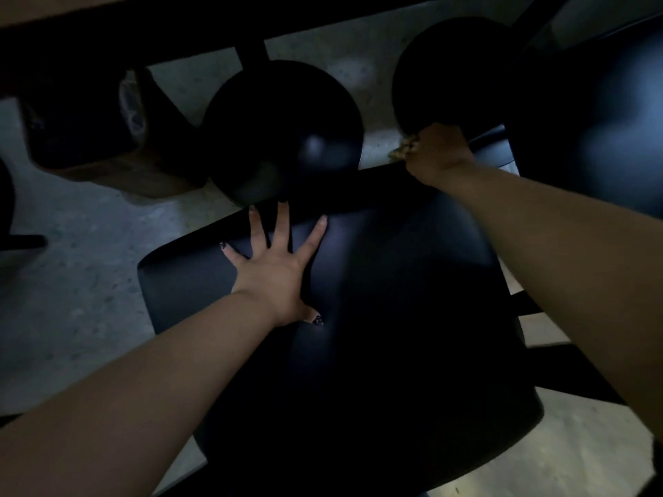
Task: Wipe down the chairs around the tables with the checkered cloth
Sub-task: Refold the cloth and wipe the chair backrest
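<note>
A black chair seat (pixel 376 317) fills the middle of the dim view. My left hand (pixel 276 270) lies flat on it with fingers spread, fingertips reaching toward the seat's far edge. My right hand (pixel 437 152) is at the seat's far right corner, fingers curled round the bunched cloth (pixel 403 148), of which only a light crumpled bit shows at the left of the hand. The cloth's checks cannot be made out in this light.
Two round black table bases (pixel 287 138) (pixel 452 69) stand on the grey concrete floor (pixel 71 288) beyond the seat. Another black chair (pixel 602 116) is at the right. A brown box (pixel 107 138) sits at the left under the table edge (pixel 125 41).
</note>
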Tool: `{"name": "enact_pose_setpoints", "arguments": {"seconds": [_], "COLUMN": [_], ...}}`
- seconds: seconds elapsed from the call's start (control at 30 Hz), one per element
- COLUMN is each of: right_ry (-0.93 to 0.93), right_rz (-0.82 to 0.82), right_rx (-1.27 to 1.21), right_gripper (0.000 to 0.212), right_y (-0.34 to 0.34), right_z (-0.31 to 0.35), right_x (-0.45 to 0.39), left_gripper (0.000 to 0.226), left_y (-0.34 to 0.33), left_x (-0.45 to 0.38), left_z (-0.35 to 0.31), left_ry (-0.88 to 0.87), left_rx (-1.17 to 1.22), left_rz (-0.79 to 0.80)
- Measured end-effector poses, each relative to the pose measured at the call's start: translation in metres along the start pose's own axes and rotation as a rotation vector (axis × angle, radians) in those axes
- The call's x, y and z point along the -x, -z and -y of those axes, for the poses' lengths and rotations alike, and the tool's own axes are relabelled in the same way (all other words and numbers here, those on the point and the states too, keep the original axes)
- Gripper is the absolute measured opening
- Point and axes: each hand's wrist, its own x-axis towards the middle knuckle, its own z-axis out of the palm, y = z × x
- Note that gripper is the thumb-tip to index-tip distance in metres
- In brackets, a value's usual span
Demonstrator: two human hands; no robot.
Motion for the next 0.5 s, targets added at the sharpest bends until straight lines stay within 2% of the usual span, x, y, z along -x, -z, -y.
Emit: {"name": "enact_pose_setpoints", "arguments": {"seconds": [0.1,0.2,0.3,0.4,0.5], "right_ry": [-0.107,-0.225,-0.189,-0.190,-0.290], "right_rz": [-0.033,-0.026,0.045,-0.092,-0.141], "right_rx": [0.029,-0.051,-0.265,-0.262,-0.346], "right_gripper": [0.033,0.035,0.030,0.032,0.031], "right_y": [0.009,0.021,0.017,0.000,-0.006], "right_z": [-0.023,-0.047,-0.052,-0.050,-0.054], "right_x": [-0.003,-0.003,0.006,0.019,0.038], "left_gripper": [0.143,0.142,0.142,0.142,0.143], "left_y": [-0.001,-0.005,-0.007,-0.009,-0.008], "left_x": [0.000,-0.002,-0.002,-0.003,-0.003], "left_z": [0.000,0.000,-0.001,0.000,-0.001], "left_ry": [0.002,0.004,0.000,-0.003,0.004], "left_rx": [0.006,-0.004,-0.020,-0.019,-0.020], "left_rz": [-0.012,-0.034,-0.057,-0.068,-0.071]}}
